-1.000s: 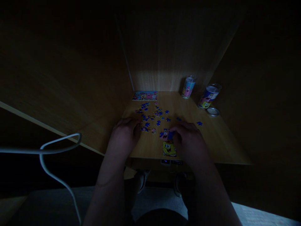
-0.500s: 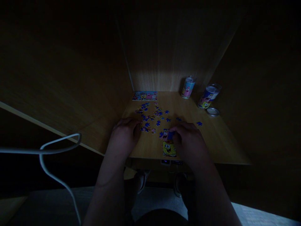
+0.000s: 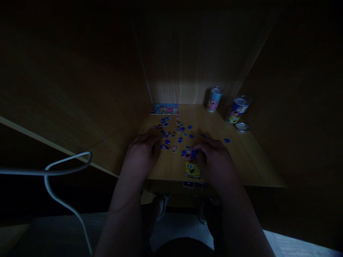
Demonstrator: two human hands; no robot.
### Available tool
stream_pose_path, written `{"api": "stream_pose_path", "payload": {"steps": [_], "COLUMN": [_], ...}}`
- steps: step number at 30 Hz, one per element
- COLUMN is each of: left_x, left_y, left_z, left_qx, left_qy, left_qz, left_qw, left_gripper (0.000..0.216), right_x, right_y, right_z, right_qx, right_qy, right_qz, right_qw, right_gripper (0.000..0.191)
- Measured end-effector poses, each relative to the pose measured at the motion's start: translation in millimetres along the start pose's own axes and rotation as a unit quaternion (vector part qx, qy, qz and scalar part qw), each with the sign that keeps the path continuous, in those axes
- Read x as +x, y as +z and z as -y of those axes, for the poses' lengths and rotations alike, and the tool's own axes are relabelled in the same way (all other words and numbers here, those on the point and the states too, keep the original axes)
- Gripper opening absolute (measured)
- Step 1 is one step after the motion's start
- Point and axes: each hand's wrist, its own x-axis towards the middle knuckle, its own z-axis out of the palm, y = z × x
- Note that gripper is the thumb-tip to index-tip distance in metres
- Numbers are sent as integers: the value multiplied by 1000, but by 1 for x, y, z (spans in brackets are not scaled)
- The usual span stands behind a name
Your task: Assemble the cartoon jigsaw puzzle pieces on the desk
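Observation:
A dim wooden desk carries several loose blue puzzle pieces scattered across its middle. A joined patch of puzzle with a yellow cartoon figure lies near the front edge. My right hand rests on the desk with curled fingers touching the top of that patch. My left hand lies palm down at the left, its fingers bent beside the loose pieces. The dark hides whether either hand holds a piece.
A printed picture sheet lies at the back of the desk. Two cartoon-printed tins stand at the back right, a round lid beside them. Wooden walls enclose the desk. A white cable loops at the left.
My right hand's fingers have shifted slightly over the joined patch. The left hand stays in place.

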Motion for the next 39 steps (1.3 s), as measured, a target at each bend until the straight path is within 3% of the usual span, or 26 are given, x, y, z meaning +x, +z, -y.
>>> {"api": "stream_pose_path", "payload": {"steps": [39], "left_x": [0], "left_y": [2], "left_z": [2], "left_qx": [-6], "left_qy": [6], "left_qz": [-9], "left_qw": [1000], "left_gripper": [24], "right_x": [0], "right_y": [1], "right_z": [-1], "right_qx": [1], "right_qy": [-9], "right_qz": [-6], "right_qw": [1000], "right_gripper": [26]}}
